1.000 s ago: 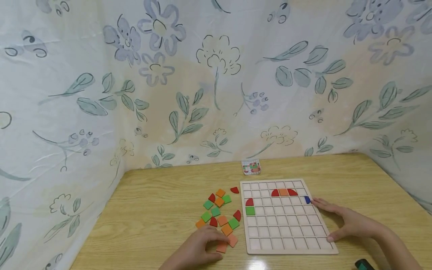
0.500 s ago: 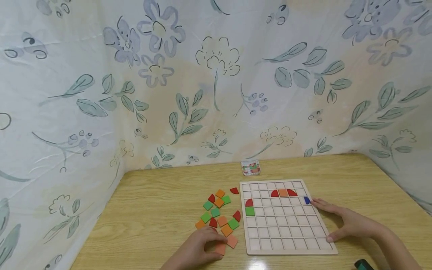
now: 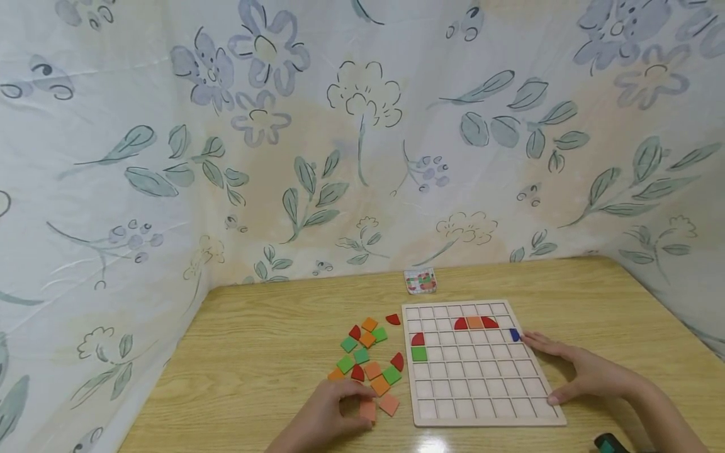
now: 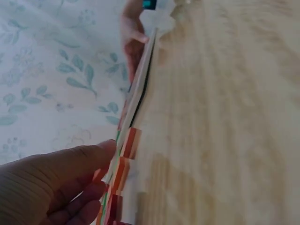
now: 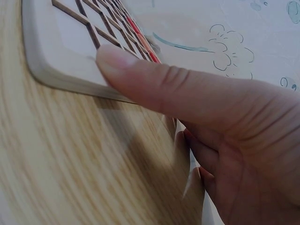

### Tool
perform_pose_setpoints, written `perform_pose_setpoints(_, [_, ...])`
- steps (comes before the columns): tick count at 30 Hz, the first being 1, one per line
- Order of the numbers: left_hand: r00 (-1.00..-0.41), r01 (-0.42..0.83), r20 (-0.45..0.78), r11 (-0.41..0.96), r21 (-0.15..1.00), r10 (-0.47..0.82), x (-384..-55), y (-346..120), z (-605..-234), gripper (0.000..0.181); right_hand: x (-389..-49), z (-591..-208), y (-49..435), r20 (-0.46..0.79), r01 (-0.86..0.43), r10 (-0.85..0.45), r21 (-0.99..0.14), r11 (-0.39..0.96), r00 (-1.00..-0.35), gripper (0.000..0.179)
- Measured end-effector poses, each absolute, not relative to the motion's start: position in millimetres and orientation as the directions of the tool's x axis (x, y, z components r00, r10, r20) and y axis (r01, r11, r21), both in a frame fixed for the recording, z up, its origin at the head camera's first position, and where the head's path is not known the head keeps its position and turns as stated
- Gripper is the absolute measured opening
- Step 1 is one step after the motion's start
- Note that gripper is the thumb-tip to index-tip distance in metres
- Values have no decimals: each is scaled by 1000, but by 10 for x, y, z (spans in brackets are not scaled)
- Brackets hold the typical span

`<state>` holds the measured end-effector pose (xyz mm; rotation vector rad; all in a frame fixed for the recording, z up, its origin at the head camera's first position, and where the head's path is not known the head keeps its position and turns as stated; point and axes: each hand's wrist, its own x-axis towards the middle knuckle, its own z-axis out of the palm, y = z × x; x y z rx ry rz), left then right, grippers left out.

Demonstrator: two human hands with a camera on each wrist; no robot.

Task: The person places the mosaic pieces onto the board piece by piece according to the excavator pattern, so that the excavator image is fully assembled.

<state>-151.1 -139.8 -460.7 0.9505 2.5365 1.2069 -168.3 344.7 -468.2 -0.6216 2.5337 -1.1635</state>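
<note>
My left hand (image 3: 325,412) pinches a salmon square tile (image 3: 367,410) between thumb and fingers, low beside the loose pieces. In the left wrist view, the left thumb (image 4: 79,159) and curled fingers mostly hide that tile. My right hand (image 3: 583,372) rests along the right side of the wooden grid board (image 3: 476,377), fingers extended. Its thumb (image 5: 122,65) presses on the board's near right corner. On the board lie a red quarter-circle (image 3: 418,340) above a green square (image 3: 419,354), an orange square (image 3: 474,323) between two red quarter-circles, and a blue piece (image 3: 515,335) near the right fingertips.
Several loose orange, green and red tiles (image 3: 361,356) lie left of the board. Another salmon square (image 3: 389,404) is close to the left hand. A small pattern card (image 3: 421,281) stands behind the board. A dark object (image 3: 610,443) sits at the front right.
The left hand has shifted slightly left and turned the salmon tile, now gripped between thumb and fingers. The right hand and board have stayed put.
</note>
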Motion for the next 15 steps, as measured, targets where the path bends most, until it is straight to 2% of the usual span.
perform_pose_setpoints(5, [-819,360,59,433,826,570,-1554,-1392,-4574,35,-1686,-4685,3448,-75,-263,-492,-770,582,-868,91])
perform_pose_setpoints(15, [-831,351,98,379,856,548,-1658,-1287,-4592,28,-1689,-4685,3456,-86,-251,-496,-780,573,-864,91])
